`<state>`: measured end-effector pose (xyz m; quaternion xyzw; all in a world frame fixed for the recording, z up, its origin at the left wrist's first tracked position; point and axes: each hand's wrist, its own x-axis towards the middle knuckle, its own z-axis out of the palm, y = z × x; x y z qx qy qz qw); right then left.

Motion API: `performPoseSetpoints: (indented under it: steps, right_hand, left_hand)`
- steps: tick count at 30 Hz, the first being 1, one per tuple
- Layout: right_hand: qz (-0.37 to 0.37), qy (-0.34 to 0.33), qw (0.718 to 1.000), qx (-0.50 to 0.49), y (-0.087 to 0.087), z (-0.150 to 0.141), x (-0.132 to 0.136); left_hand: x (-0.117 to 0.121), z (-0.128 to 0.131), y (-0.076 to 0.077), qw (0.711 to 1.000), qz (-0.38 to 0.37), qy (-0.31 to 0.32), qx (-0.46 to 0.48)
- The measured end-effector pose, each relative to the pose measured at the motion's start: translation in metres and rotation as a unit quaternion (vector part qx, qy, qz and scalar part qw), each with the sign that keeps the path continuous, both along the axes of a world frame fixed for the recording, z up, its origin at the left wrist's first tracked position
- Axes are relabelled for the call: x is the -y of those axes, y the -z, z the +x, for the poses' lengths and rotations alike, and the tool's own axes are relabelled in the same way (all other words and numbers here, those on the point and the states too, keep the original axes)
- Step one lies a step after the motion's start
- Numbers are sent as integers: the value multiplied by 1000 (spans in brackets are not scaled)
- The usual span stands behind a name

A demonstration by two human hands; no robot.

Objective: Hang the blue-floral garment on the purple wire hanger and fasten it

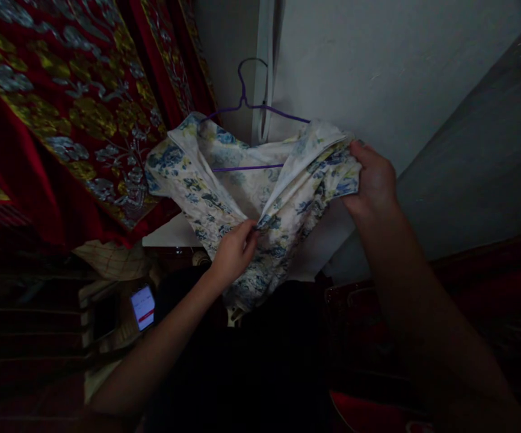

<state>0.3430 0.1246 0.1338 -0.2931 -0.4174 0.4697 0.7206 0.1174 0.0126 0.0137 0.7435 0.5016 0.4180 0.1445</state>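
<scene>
A white garment with a blue and yellow flower print [206, 192] hangs on a purple wire hanger [246, 102] in front of a pale wall. My left hand [233, 252] pinches the garment's front at the bottom of the neckline, fingers closed on the cloth. My right hand [373, 180] grips the garment's right shoulder, fingers wrapped round the fabric edge. Both arms reach up from the dark lower part of the view.
A red curtain with gold and silver flowers [71, 96] hangs at the left. A lit phone screen [143, 307] lies low at the left among dim objects. A grey wall [481, 156] slopes at the right. Dark cloth lies below the garment.
</scene>
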Motion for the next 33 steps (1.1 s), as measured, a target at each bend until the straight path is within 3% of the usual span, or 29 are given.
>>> performPoseSetpoints:
  steps: [3, 6, 10, 13, 15, 17, 18, 19, 20, 22, 24, 25, 27, 33]
  right_hand:
    - [-25, 19, 998, -53, 10, 9, 10]
    - [-44, 57, 991, -111, 34, 22, 27]
    - [-88, 63, 989, -105, 70, 33, 36]
    - [-86, 82, 989, -93, 94, 25, 42]
    - [-64, 176, 979, -85, 118, 8, 60]
    - [-39, 328, 942, -59, 152, -17, 91]
    - [-41, 375, 926, -22, 171, -30, 109]
    - [-58, 379, 924, 15, 192, -44, 127]
    - [-83, 342, 935, 50, 211, -57, 143]
    - [-115, 154, 973, 126, 241, -79, 165]
    - [-121, 5, 978, 170, 255, -91, 171]
    - [-116, -32, 976, 183, 257, -93, 169]
    - [-98, -40, 975, 194, 253, -92, 162]
    - [-99, -18, 972, 210, 247, -78, 159]
  left_hand:
    - [8, 0, -5, 998, 7, 8, 54]
    - [20, 0, 0, 995, -20, 51, 80]
    - [40, 6, 23, 989, -68, 101, 87]
    - [56, 19, 49, 982, -92, 86, 144]
    - [67, 32, 64, 964, -96, 42, 244]
    - [77, 45, 75, 926, -94, -8, 366]
    - [80, 51, 78, 901, -98, -26, 422]
    - [83, 56, 80, 875, -107, -37, 470]
    - [84, 60, 81, 850, -122, -41, 511]
    - [86, 64, 82, 800, -168, -38, 574]
    - [86, 63, 82, 759, -213, -34, 614]
    - [85, 61, 82, 745, -233, -31, 624]
    - [84, 56, 82, 740, -270, -19, 616]
    - [75, 42, 77, 794, -299, 11, 528]
